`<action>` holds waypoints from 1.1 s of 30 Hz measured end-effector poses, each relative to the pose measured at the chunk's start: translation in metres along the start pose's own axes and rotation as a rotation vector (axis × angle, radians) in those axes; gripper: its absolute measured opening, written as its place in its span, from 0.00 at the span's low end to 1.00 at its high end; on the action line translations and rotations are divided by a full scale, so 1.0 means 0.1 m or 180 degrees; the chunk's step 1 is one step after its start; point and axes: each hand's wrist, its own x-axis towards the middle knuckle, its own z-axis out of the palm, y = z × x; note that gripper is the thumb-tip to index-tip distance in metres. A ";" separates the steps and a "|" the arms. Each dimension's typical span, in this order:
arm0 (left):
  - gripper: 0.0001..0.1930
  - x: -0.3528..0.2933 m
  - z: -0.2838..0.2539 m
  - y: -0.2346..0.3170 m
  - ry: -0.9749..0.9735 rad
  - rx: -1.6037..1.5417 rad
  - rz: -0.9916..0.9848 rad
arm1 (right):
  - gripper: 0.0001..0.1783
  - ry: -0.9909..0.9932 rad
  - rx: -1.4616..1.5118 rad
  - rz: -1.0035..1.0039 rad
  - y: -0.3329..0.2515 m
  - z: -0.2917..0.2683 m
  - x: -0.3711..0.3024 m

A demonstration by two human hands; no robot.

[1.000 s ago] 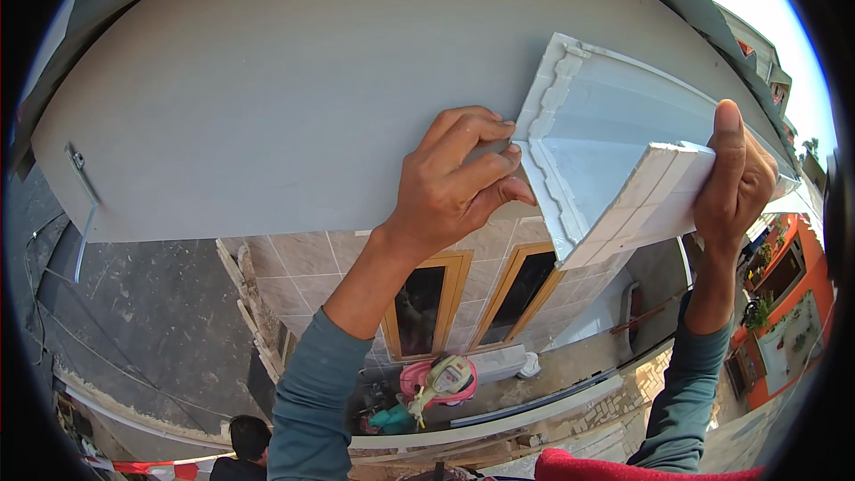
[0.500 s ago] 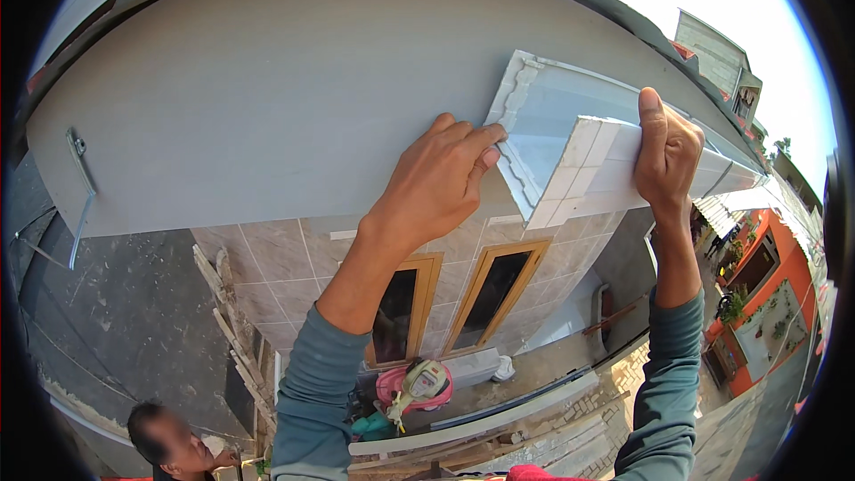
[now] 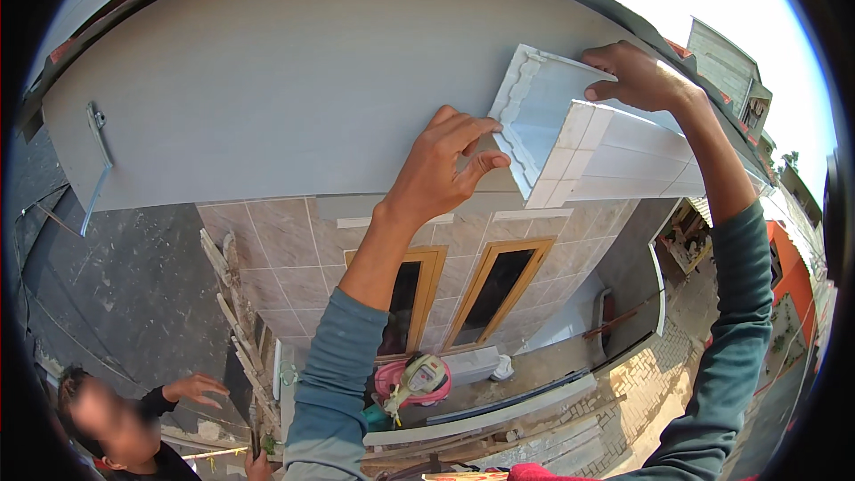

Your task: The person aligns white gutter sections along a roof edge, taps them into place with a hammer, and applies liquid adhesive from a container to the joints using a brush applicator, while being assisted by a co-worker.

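- Your left hand (image 3: 450, 160) has its thumb and fingers spread apart, the fingertips at the near end of the white gutter; you cannot tell whether they touch or bear on it.
- The gutter (image 3: 614, 151) lies just right of that hand and below your right hand (image 3: 637, 76), running away along the grey fascia board (image 3: 294, 89).
- Your right hand bends over the gutter's back rim, thumb apart from the fingers; whether it pinches the rim cannot be told.
- If neither hand bears the weight, the near end could tip or slide down, probably from a loose grip or missing support.
- Pushing unevenly with one hand could twist the trough or let its end scrape the board.
- A drop could endanger the co-worker (image 3: 125, 432), well below and left of your left hand.
- Hidden: the gutter's underside, and its far end beyond your right forearm.
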 end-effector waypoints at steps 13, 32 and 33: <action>0.47 -0.28 0.38 0.36 0.0523 0.0020 -0.0292 | 0.14 0.0626 0.0454 -0.0709 0.12 0.21 0.07; 0.25 0.51 -0.16 0.59 -0.1516 0.2326 -0.0483 | 0.14 0.0364 0.0327 -0.0562 -0.01 0.07 0.10; 0.25 0.54 -0.16 0.61 -0.1514 0.2344 -0.0480 | 0.14 0.0380 0.0333 -0.0571 -0.01 0.06 0.08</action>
